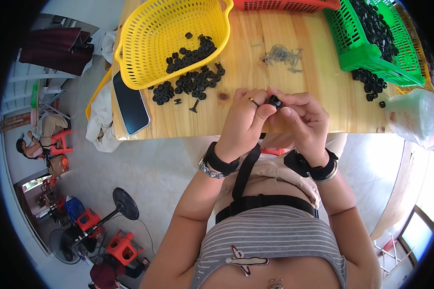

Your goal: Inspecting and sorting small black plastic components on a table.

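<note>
Over the front part of the wooden table (246,62), my left hand (250,113) and my right hand (305,115) meet. A small black plastic part (275,101) is pinched between the fingertips of both; its exact kind is too small to make out. Beyond my hands lies a loose pile of thin metal pins (282,55). Left of them, small round black wheels (197,82) are heaped on the tabletop, spilling from the tipped yellow basket (154,43). One black piece with a stem (194,106) lies apart, nearer to me.
A phone (131,103) rests at the table's left edge. At the right stand a green basket (381,62) full of black parts, a pile of black pieces (370,83) and a clear plastic bag (414,115). A red basket (284,5) is at the back. Fan (125,203) and stools stand behind left.
</note>
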Motion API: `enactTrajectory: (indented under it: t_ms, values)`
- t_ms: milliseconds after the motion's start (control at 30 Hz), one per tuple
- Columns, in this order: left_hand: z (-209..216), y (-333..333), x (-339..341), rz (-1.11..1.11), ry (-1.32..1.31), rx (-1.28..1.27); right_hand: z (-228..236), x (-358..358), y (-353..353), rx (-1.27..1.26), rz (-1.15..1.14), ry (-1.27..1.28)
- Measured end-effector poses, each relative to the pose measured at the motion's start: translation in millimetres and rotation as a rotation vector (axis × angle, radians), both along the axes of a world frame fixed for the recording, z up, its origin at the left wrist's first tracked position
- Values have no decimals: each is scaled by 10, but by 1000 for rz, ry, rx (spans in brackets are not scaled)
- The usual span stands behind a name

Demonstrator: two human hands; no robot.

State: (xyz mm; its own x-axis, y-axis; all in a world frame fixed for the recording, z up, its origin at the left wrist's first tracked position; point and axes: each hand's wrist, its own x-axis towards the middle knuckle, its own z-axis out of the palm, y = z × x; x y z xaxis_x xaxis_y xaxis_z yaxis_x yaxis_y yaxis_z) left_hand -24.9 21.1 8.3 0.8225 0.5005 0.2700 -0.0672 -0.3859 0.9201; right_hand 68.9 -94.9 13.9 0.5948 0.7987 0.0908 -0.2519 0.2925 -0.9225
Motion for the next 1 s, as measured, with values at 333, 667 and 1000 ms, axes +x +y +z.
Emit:
enactTrajectory:
  t_ms: [333,667,1000]
  values:
    - [-78,19,-14,-19,25,28,9,100,-72,58,151,1]
    - [-53,3,-16,-63,32,-18,-74,122,-60,38,127,150]
    - [6,0,-23,-125,-30,40,200,202,-140,-153,-268,-300]
